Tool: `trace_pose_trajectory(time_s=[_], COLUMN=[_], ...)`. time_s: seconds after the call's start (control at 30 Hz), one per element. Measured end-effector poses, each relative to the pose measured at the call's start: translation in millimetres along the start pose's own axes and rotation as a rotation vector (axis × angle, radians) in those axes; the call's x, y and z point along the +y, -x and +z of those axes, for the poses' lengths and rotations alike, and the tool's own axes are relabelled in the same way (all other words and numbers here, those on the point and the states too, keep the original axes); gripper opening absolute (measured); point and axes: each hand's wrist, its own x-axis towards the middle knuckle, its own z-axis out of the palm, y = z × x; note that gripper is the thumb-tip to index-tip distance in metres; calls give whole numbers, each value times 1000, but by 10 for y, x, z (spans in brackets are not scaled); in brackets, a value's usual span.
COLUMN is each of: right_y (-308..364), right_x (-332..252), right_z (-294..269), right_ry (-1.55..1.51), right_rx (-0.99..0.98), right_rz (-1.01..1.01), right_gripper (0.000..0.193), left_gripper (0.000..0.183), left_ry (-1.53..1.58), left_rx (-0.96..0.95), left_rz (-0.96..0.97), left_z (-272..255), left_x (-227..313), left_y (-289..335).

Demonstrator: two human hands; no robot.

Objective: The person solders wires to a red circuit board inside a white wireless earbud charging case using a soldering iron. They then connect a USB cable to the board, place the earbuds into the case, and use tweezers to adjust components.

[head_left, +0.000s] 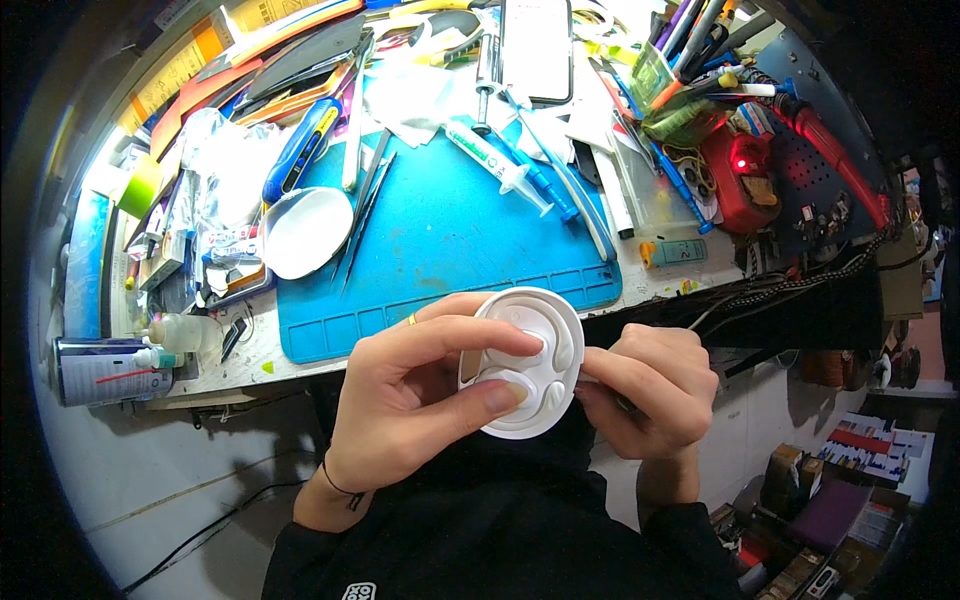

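Note:
My left hand (395, 375) grips a round white plastic case (562, 345) with moulded recesses, like an earbud charging case, in front of the bench edge. The index finger and thumb press on its face, which is tilted up toward me. My right hand (655, 390) is closed at the right rim of the case, its fingertips pinched together. Whatever those fingers hold, if anything, is hidden. A white oval shell (308, 232) lies at the left of the blue work mat (430, 250), beside dark tweezers (368, 210).
A syringe (500, 165) and a blue pen-like tool (540, 180) lie on the mat's far side. A phone (537, 50) stands behind them. A blue-yellow cutter (302, 150) and a spray can (105, 370) are at left. At right sit a red device (742, 180) and cables.

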Motion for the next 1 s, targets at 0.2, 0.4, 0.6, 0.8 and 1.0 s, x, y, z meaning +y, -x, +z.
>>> trace_pose_trajectory(time_s=[0.2, 0.4, 0.6, 0.8, 1.0], right_y=[9, 19, -61, -92, -96], right_x=[-6, -5, -53, -138, -108], right_z=[-10, -46, -97, -101, -108], right_ry=[-7, 28, -6, -81, -68], right_rx=[-5, 42, 87, 70, 74], right_rz=[2, 37, 136, 156, 78], right_gripper=[26, 24, 25, 20, 20], left_gripper=[37, 37, 43, 41, 38], left_ry=[5, 45, 527, 622, 445], left_rx=[6, 15, 174, 162, 228], left_rz=[-13, -37, -231, -217, -193], left_z=[-7, -28, -71, -43, -16], left_x=[7, 7, -23, -66, -113], left_y=[9, 34, 34, -10, 19])
